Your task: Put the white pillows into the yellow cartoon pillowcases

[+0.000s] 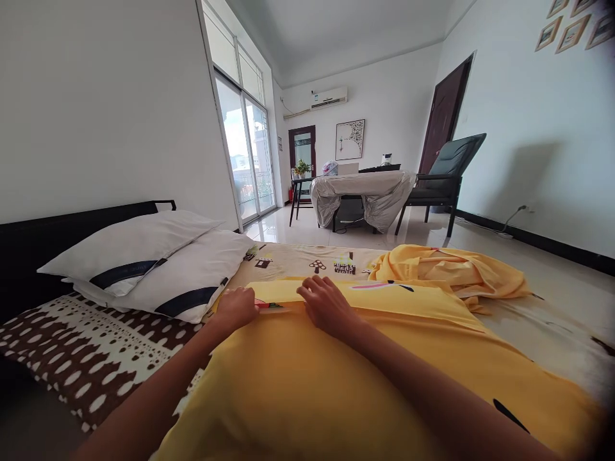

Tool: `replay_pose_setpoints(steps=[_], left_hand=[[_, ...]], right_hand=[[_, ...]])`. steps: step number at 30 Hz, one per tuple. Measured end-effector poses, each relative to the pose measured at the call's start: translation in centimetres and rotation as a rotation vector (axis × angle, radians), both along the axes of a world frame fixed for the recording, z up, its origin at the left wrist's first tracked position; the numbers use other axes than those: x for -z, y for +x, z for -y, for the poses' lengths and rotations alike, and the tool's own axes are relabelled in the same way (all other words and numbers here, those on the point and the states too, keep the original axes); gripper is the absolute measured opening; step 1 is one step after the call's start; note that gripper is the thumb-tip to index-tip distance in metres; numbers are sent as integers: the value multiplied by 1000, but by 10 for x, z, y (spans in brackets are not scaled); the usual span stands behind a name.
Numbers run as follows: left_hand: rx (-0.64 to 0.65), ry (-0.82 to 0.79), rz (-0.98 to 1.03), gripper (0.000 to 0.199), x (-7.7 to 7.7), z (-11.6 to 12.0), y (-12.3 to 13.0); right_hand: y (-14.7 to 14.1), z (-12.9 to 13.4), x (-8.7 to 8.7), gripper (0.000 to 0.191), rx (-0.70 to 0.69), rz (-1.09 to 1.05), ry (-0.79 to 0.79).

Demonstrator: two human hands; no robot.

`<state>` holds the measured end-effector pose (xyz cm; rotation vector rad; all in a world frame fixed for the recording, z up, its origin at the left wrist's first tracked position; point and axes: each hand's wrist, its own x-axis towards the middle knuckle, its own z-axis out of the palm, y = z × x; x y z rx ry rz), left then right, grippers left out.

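A large yellow cloth (pixel 298 378), puffed up toward me, lies over the bed with a folded band along its far edge. My left hand (pixel 237 308) is closed on that edge at its left end, beside a small red and green print. To the right, my right hand (pixel 324 306) rests on the same edge with its fingers bent over the fabric; whether it pinches the cloth is hard to see. Beyond the hands lies a beige patterned sheet (pixel 288 261). A crumpled yellow cloth (pixel 451 269) sits at the far right of the bed.
Two white pillows (pixel 144 240) with dark bands lie at the left by the black headboard (pixel 96 214), over a brown and white spotted cover (pixel 110 352). Further off stand a plastic-covered table (pixel 362 184) and a dark chair (pixel 444 173).
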<state>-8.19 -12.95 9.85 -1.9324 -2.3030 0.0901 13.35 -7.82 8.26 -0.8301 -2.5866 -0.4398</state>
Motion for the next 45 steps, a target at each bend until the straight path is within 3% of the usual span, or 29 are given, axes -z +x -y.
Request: replay_pose_setpoints(steps=[3,6,9,15,22,27,30,32,37,40,45], left_hand=[[31,31,-42,26,8,-3,-5],[81,71,-79,28,15,-5,-1],[131,117,-94,28,18,-5,6],[230,113,-64,32,25,-7,2],[208,94,-146,43,31,-15,2],[304,67,-222,38,17,-13,-1],[366,131,-286,38,3,-11,-3],[392,194,-333,35,-9,-9,-2],[425,392,-500,33,-41,-4,1],[419,555,-639,32,-54,-2,0],[373,774,-666,32,-73,3,-3]], right_hand=[[39,-12,2,31,89,-56,-104],[80,-15,8,14,117,-19,-174],[119,-14,17,22,163,-2,-108],[193,-18,36,21,315,40,-4],[229,-20,43,23,451,151,107],[256,-23,40,23,537,178,-41],[272,-23,40,25,616,159,-147],[275,-19,36,25,639,205,-126],[274,-2,1,21,728,244,31],[276,12,-22,27,757,169,270],[288,30,-51,34,695,-26,631]])
